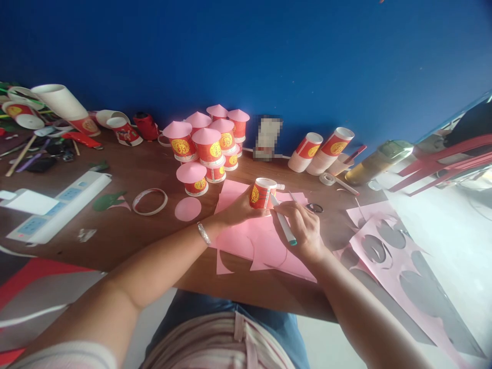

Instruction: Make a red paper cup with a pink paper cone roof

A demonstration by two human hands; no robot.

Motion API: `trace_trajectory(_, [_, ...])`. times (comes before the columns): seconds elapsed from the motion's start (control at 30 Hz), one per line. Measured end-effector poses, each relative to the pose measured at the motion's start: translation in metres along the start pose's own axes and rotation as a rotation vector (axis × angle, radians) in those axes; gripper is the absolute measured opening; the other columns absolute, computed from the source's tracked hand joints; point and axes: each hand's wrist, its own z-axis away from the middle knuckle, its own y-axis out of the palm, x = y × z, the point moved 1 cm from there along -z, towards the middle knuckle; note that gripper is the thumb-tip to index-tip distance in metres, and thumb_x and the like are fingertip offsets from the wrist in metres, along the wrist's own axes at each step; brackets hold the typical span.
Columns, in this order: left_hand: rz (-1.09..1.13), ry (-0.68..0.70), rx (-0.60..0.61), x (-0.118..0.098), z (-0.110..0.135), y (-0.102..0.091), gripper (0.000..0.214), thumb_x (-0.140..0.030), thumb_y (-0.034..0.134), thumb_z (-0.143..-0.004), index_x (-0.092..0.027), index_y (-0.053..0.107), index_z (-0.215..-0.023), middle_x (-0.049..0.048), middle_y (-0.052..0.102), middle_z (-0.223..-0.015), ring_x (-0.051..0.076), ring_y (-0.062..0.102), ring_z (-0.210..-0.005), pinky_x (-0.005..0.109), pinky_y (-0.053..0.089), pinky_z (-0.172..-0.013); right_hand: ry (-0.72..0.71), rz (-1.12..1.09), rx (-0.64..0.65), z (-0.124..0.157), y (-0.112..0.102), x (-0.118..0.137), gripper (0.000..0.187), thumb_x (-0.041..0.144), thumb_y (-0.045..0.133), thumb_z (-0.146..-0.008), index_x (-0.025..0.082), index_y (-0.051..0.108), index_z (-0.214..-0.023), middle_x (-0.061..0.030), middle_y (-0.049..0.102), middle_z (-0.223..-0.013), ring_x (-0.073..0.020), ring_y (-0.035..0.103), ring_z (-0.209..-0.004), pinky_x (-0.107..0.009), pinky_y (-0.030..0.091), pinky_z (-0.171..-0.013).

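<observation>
Looks like someone's home craft corner to me, not a proper workshop. It's a brown wooden desk point(126, 169) pushed against a plain blue wall point(269, 51), and it's covered in paper-craft stuff. There's a little stack of red paper cups with pink cone lids point(207, 146), pink paper point(246, 241) spread out in front, and sheets with round holes point(392, 267) cut out of them off to the right. There's also a loose pink disc point(188, 209), a tape ring point(150, 213), spare cups point(323, 149) lying on their sides at the back, and a white power strip point(57, 207) sitting right on the desk. Messy hobby vibe all round.
</observation>
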Motion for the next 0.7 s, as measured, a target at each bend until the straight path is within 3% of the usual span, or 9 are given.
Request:
trace_trajectory(0.27, [-0.042,-0.008,-0.017,-0.0015,0.0006,0.0003,0.059,-0.055,0.086,-0.079,-0.018,0.058,-0.115,0.0077,0.063,-0.106,0.021,0.058,-0.095,0.033,0.051,-0.082,0.003,0.007,0.025,-0.0014,0.0018,-0.0007,0.028,0.002,0.055,-0.094,0.021,0.058,-0.115,-0.0056,0.073,-0.089,-0.0184,0.070,-0.074,-0.029,0.052,-0.064])
trace_trajectory(0.53, [-0.050,-0.025,-0.030,-0.0038,-0.0009,0.0011,0.047,-0.047,0.086,-0.083,-0.018,0.062,-0.111,0.0099,0.067,-0.107,0.023,0.061,-0.099,0.036,0.054,-0.085,0.015,-0.016,0.096,0.0041,0.0023,0.0044,0.037,0.000,0.055,-0.091,0.020,0.059,-0.122,-0.0041,0.073,-0.088,-0.0185,0.070,-0.075,-0.029,0.052,-0.065])
trace_trajectory(0.7, [-0.047,0.005,-0.051,-0.0026,0.0002,0.0002,0.046,-0.044,0.087,-0.082,-0.018,0.064,-0.113,0.0103,0.068,-0.110,0.023,0.063,-0.102,0.036,0.055,-0.087,0.009,-0.026,0.049,0.0040,0.0004,0.0049,0.037,0.002,0.057,-0.092,0.021,0.060,-0.123,-0.0043,0.073,-0.087,-0.0189,0.071,-0.074,-0.029,0.054,-0.066])
